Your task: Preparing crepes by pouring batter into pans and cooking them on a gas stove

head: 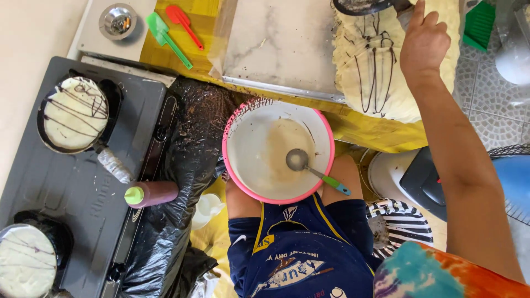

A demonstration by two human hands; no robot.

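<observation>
At the far left a grey stove carries two dark pans: the upper pan holds a pale round crepe streaked with dark lines, and the lower pan holds another. A squeeze bottle with a green cap lies on its side at the stove's right edge, on black plastic sheeting. Above, a green spatula and a red spatula lie side by side on the yellow counter, just left of a marble slab.

In the middle, a pink-rimmed white bowl rests on the person's knees, smeared with batter, and a ladle with a green handle tip lies inside it.

To the right, a stack of crepes with dark drizzle sits on the counter beyond the slab. The right hand is above that stack's right side, fingers curled together around the handle of a dark pan at the top edge; the handle is mostly hidden. The left hand is not in view. A blue fan stands at the far right.
</observation>
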